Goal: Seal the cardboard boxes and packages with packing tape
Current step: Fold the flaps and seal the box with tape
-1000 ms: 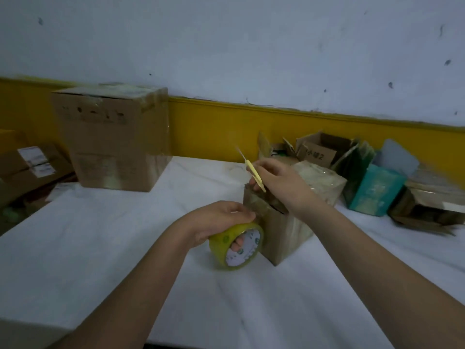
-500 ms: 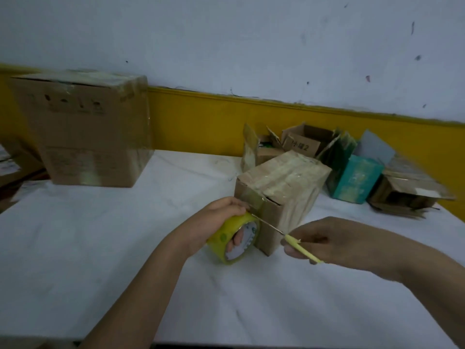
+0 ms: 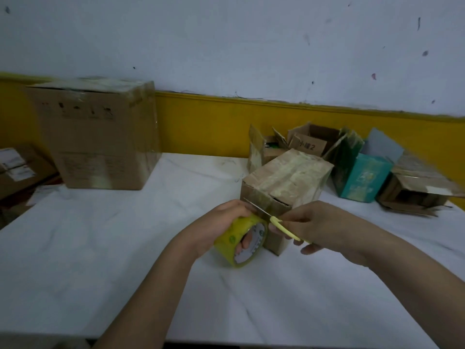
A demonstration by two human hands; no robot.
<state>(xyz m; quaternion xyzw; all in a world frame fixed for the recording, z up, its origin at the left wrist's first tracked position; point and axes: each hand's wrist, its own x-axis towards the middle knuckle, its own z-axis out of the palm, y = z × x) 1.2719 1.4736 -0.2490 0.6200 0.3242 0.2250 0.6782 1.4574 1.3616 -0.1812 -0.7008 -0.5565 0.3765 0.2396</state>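
Note:
A small cardboard box (image 3: 289,177), its top covered in tape, stands on the white table (image 3: 100,248) just beyond my hands. My left hand (image 3: 221,222) grips a yellow roll of packing tape (image 3: 239,244) against the box's near corner, fingers through the core. A strip of tape runs from the roll up onto the box's front face. My right hand (image 3: 317,222) holds a yellow-handled cutter (image 3: 274,217), and its thin blade lies across that strip at the box's near edge.
A large taped cardboard box (image 3: 100,137) stands at the back left. Several small open boxes (image 3: 312,139), a teal carton (image 3: 362,177) and flattened cardboard (image 3: 415,187) crowd the back right by the yellow wall band. More boxes (image 3: 17,167) sit beyond the table's left edge.
My right hand came down from the box top with the cutter, then moved left until the blade met the tape strip by the roll. My left hand kept holding the roll.

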